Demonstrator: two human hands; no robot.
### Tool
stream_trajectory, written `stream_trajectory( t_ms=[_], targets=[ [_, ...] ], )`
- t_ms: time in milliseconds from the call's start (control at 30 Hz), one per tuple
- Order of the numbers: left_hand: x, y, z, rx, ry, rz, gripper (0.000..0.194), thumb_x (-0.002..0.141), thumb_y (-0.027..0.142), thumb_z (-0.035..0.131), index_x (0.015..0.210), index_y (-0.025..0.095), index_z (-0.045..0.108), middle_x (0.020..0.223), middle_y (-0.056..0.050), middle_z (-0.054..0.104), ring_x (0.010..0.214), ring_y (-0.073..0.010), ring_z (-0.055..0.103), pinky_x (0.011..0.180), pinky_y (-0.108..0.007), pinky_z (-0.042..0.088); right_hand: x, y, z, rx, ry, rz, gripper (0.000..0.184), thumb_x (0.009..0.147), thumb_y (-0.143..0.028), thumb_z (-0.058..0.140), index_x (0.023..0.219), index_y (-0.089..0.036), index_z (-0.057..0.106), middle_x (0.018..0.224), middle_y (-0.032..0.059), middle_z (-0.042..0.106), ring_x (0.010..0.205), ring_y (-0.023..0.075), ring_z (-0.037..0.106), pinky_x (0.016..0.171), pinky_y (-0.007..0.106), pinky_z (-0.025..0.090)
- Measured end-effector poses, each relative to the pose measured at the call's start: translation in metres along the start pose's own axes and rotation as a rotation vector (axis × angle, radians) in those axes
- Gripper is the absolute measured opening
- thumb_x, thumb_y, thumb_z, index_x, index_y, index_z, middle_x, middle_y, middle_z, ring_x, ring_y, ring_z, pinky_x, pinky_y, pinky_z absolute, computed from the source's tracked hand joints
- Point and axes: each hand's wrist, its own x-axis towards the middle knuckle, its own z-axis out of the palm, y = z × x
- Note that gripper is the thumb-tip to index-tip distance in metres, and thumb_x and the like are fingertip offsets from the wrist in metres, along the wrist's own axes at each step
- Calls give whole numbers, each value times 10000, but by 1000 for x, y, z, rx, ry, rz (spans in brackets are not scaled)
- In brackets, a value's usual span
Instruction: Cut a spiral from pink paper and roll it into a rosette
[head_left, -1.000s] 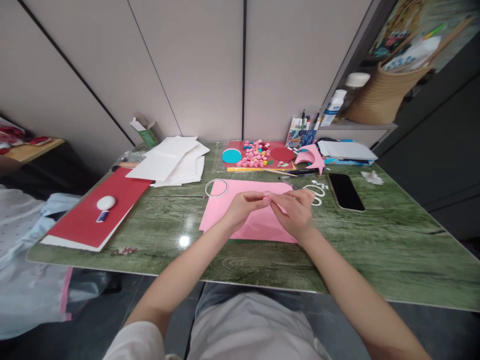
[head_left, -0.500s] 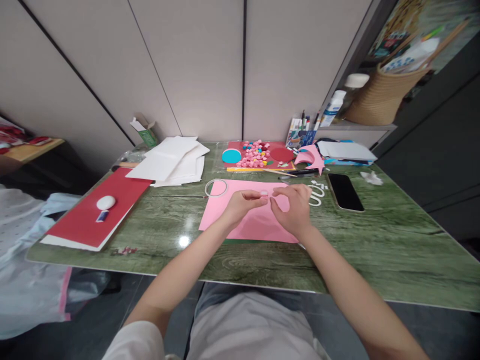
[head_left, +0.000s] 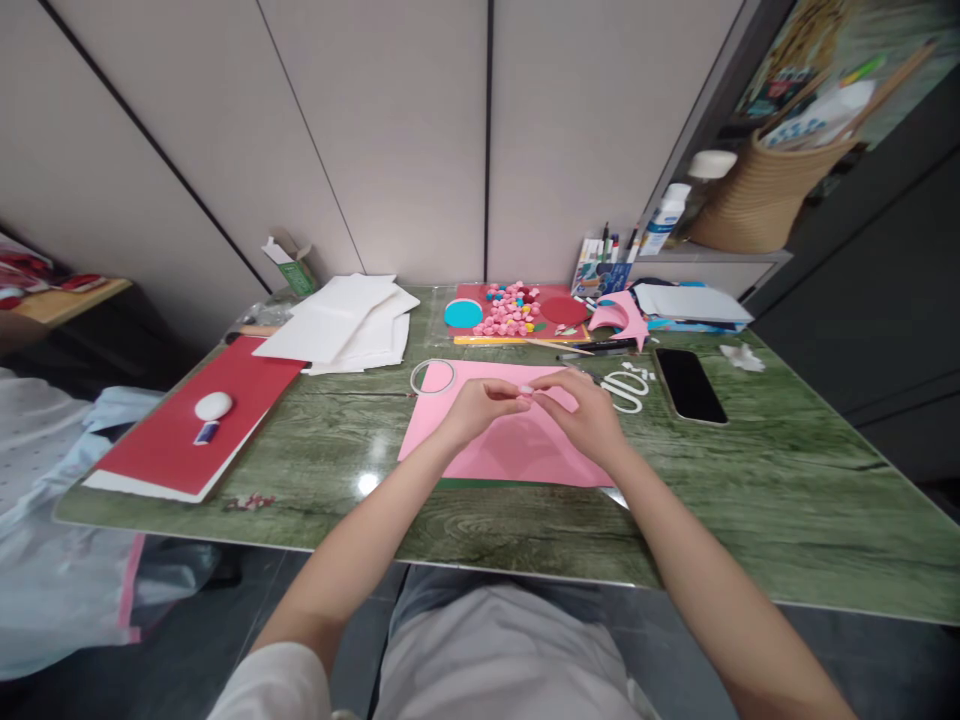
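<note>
My left hand [head_left: 480,407] and my right hand [head_left: 583,413] meet fingertip to fingertip just above a pink paper sheet [head_left: 504,445] lying on the green table [head_left: 750,480]. Both hands are closed in a pinch on a tiny pale pink piece [head_left: 526,391] between them, too small to name surely. A white tape ring [head_left: 433,376] rests at the sheet's far left corner. White curled strips [head_left: 628,388] lie just right of my right hand.
A black phone [head_left: 690,384] lies to the right. Behind are a red card with small pink paper pieces [head_left: 511,308], a teal disc [head_left: 463,312], pens, a pink cut shape [head_left: 621,314]. White sheets [head_left: 345,322] and a red board [head_left: 196,420] with a white lump sit left.
My right hand has drawn back toward my left, and the fingertips have closed together again on the small pink piece. The pink sheet has stayed in place.
</note>
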Motion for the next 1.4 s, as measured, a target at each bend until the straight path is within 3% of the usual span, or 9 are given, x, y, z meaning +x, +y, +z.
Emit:
stream_trajectory(
  t_ms=[333,933,1133,1400],
  targets=[
    [2,-6,-3,59,-44,-5,312,527,360,713,739,135,667,744,-47,655,688,-135,567,694,-291,426,2,9,-2,82,-78,-10,140,788,-255,565,895,-255,655,835,6,672,806,158,570,746,326,430],
    [2,-8,-1,30,-13,-20,289,535,339,714,742,141,669,757,-45,656,701,-136,565,719,-301,421,-1,10,6,47,-32,21,110,785,-242,568,841,-247,662,774,6,657,787,163,552,730,323,431],
    [5,-11,-4,54,-14,-22,292,543,343,712,743,135,669,754,-50,652,691,-132,560,704,-294,424,1,14,3,15,-85,41,131,800,-272,548,868,-248,658,823,4,669,806,161,548,740,319,417],
    [3,-8,-3,99,-15,-17,292,558,330,702,759,123,662,792,-63,667,740,-146,587,725,-286,446,1,14,0,-61,-131,-50,198,848,-306,467,864,-214,642,822,35,652,814,176,519,772,338,375]
  ],
)
